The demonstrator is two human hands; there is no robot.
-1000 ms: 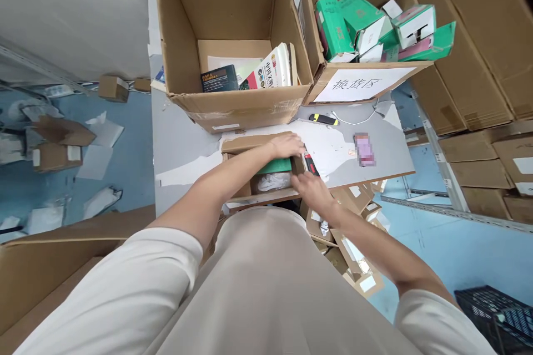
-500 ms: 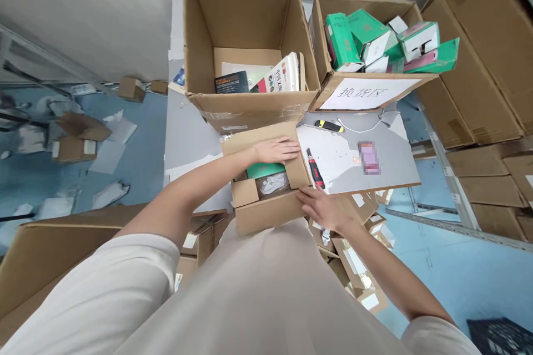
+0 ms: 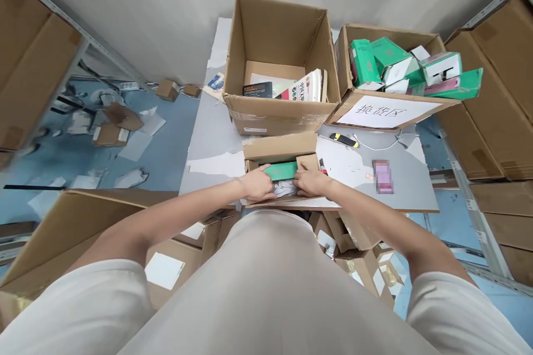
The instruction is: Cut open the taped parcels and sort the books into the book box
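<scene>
An opened small cardboard carton (image 3: 280, 147) stands at the table's front edge, its far flap raised. Inside it lies a green box (image 3: 281, 170), with crumpled white packing material (image 3: 285, 188) on its near side. My left hand (image 3: 259, 184) is closed on the left end of the green box, fingers reaching down into the carton. At the other end, my right hand (image 3: 311, 182) is closed on the box beside a small side flap (image 3: 308, 162). The fingertips of both hands are partly hidden.
Behind stands a large carton (image 3: 283, 113) holding books. To its right, another carton (image 3: 387, 113) is heaped with green boxes. A yellow-black cutter (image 3: 344, 140), a white cable (image 3: 381, 148) and a blurred pinkish item (image 3: 383, 176) lie on the table (image 3: 412, 188). Several cartons crowd below.
Both hands have moved from the carton's flaps and edge into the carton, onto the green box. The far flap now stands up. The view has shifted, and the red cutter is mostly covered.
</scene>
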